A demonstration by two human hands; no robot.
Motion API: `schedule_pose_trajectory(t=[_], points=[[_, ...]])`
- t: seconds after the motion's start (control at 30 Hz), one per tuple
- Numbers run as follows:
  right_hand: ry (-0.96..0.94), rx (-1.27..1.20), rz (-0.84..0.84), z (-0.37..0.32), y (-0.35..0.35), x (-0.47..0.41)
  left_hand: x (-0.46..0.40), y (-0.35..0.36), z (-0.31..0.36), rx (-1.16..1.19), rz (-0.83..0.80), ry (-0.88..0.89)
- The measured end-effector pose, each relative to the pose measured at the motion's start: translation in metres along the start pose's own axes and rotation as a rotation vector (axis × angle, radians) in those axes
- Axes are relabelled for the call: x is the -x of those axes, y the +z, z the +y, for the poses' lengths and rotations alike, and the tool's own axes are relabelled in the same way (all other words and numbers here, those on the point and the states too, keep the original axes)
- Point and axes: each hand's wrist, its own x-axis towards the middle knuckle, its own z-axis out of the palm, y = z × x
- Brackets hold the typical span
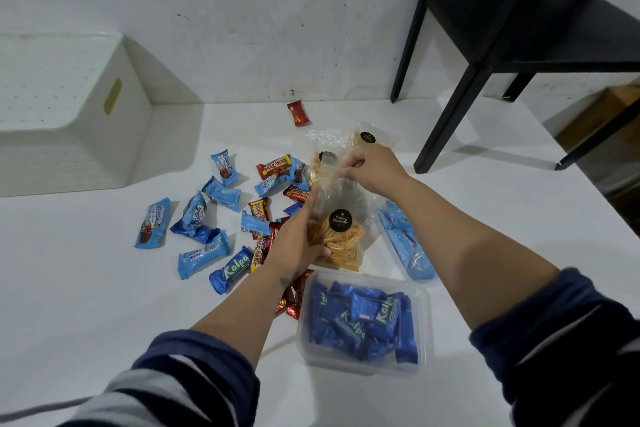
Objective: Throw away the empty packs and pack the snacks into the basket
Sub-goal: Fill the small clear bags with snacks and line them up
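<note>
A clear bag of orange snack sticks (pixel 341 239) with a black round label lies at the middle of the white table. My left hand (pixel 298 236) grips its lower left side. My right hand (pixel 367 166) pinches the crinkled clear top of the bag. Behind it lie more clear packs with black stickers (pixel 367 137). Several blue and red wrapped snacks (pixel 221 218) are scattered to the left. A white perforated basket (pixel 65 107) stands at the back left.
A clear lidded tub of blue Kalpa packs (pixel 363 322) sits near me. A clear pack with light blue wrappers (pixel 405 243) lies to the right. One red snack (pixel 298 113) lies by the wall. A black shelf frame (pixel 485 55) stands at the back right.
</note>
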Motion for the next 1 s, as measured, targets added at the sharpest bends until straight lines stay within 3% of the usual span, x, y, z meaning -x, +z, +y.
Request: schedule_pose_trajectory(t=[0.2,0.4,0.67,1.0], points=[[0.021,0.017,-0.072,-0.008,-0.003,0.000,0.000,0.000,0.000,0.005,0.011,-0.008],[0.041,0.005,0.001,-0.011,-0.001,-0.001,0.002,0.000,0.005,-0.007,-0.006,0.031],[0.036,-0.073,-0.032,-0.017,0.005,-0.002,0.001,0.001,0.003,0.002,0.013,0.036],[0.038,0.098,-0.060,-0.014,0.000,0.002,-0.001,0.001,0.000,0.022,0.036,-0.022]])
